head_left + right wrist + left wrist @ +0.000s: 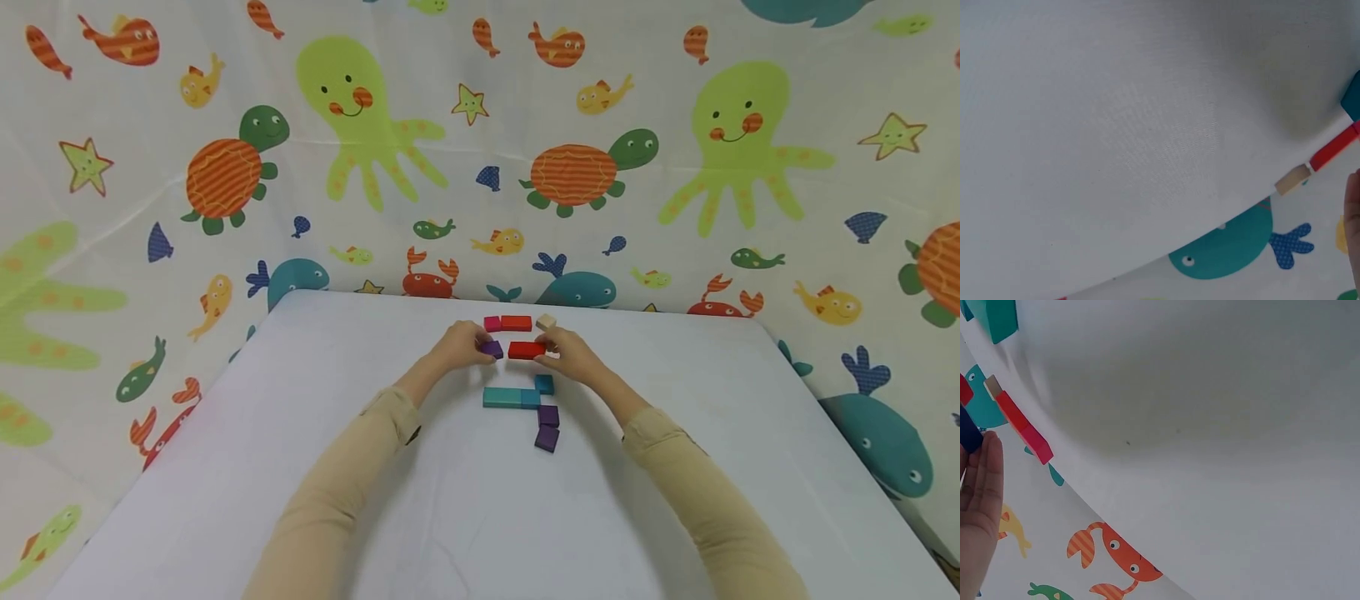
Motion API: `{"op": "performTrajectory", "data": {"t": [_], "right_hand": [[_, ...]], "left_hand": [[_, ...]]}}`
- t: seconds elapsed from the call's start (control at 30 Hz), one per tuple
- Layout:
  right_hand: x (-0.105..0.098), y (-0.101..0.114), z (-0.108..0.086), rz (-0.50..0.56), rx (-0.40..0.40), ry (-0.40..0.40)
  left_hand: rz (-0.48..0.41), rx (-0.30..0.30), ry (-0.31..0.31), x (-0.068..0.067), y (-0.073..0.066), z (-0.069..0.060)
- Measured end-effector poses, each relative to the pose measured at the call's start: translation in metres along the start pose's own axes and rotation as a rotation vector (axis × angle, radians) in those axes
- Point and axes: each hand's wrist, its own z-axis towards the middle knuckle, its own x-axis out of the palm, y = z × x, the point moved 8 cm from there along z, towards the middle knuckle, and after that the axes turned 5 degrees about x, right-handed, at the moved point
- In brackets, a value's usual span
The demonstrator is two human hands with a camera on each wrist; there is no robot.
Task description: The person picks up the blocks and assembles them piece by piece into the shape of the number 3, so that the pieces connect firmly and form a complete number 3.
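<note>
In the head view my left hand [457, 346] pinches a small purple block [492, 349] between thumb and fingers. Just to its right, a longer red block [525, 351] is held at its right end by my right hand [572, 355]. A narrow gap separates these two blocks. The left wrist view catches the left hand [982, 494] at its edge, with the dark block [969, 431] at the fingertips. Only a sliver of the right hand [1352, 212] enters the right wrist view, and its grip is hidden there.
Behind the hands lie a pink block [492, 324], a red block [516, 323] and a beige block [546, 322]. Nearer stand a long teal block [501, 397], two blue blocks [543, 384] and two dark purple blocks [548, 416]. A patterned cloth [465, 150] hangs behind the white table [337, 333].
</note>
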Motion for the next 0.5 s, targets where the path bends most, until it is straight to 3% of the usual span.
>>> {"op": "performTrajectory", "data": {"t": [0.5], "right_hand": [[-0.011, 0.011, -0.024, 0.025, 0.042, -0.009]], "left_hand": [[0.014, 0.099, 0.01, -0.007, -0.012, -0.026]]}}
